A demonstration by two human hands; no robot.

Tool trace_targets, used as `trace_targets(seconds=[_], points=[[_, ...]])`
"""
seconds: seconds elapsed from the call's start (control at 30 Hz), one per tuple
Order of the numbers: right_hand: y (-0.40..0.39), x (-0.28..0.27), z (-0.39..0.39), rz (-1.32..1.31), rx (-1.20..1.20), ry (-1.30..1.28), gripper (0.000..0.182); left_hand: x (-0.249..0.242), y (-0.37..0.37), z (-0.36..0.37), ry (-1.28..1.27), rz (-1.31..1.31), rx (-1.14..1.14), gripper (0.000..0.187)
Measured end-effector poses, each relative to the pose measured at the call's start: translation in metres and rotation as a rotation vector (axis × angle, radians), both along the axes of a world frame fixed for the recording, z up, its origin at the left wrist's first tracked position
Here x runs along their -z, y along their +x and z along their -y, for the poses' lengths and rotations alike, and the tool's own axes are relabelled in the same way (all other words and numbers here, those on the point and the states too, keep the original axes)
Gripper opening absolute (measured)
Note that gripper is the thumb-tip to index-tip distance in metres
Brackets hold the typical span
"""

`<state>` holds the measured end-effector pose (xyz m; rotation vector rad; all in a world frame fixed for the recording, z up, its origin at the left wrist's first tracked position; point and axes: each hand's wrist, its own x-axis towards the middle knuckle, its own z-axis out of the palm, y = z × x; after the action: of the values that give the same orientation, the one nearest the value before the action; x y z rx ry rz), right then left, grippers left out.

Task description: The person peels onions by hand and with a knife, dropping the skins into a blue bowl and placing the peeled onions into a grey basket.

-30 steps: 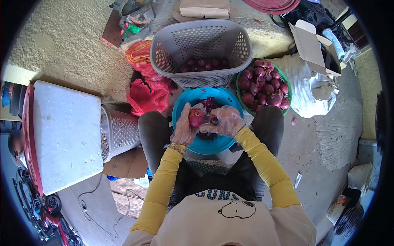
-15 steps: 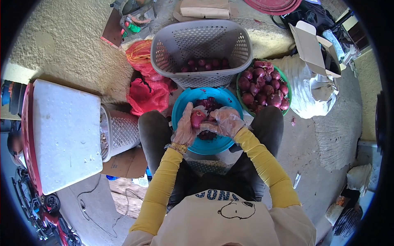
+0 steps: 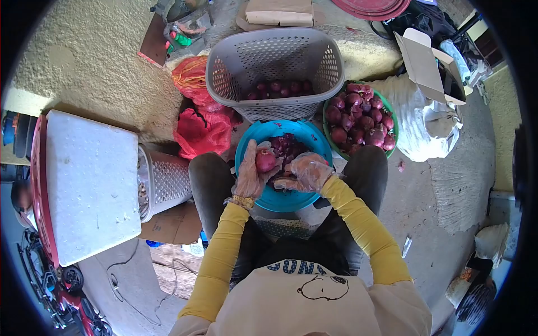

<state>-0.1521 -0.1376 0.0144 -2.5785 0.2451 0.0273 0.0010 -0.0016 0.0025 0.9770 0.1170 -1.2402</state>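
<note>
My left hand [image 3: 252, 172], in a clear plastic glove, holds a red onion [image 3: 265, 161] over the left side of a blue basin [image 3: 291, 203]. To its right, my right hand [image 3: 307, 172], also gloved, has its fingers curled; whatever they hold is too small to make out. Dark onion skins [image 3: 288, 147] lie in the basin beneath and between the hands. Beyond the basin stands a grey perforated basket [image 3: 274, 102] with red onions at its bottom. A green bowl [image 3: 395, 134] heaped with red onions is at the right, near my knee.
Red mesh sacks [image 3: 204, 131] lie left of the basket. A white foam lid [image 3: 92, 187] and a perforated bin [image 3: 168, 182] are farther left. At the right stand a white sack [image 3: 417, 126] and an open cardboard box [image 3: 420, 67].
My right hand has moved slightly down and away from the onion, widening the gap between the hands. My left hand has shifted slightly left with the onion, which shows more fully.
</note>
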Motion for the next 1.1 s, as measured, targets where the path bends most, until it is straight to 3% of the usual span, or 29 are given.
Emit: trace_targets(seconds=[0.1,0.3,0.8,1.1], points=[[0.002,-0.008,0.001,-0.018,0.165,-0.015,0.061,0.007,0.002,0.001,-0.026,-0.001,-0.024,0.065],[0.004,-0.004,0.001,0.123,0.272,0.033,0.065,-0.001,-0.002,0.004,-0.086,-0.105,0.056,0.066],[0.008,0.0,0.002,0.162,0.237,0.057,0.057,-0.001,-0.005,0.005,-0.108,-0.074,0.067,0.058],[0.005,-0.003,0.004,0.076,0.214,0.103,0.055,0.001,-0.005,0.004,-0.057,-0.002,0.045,0.041]])
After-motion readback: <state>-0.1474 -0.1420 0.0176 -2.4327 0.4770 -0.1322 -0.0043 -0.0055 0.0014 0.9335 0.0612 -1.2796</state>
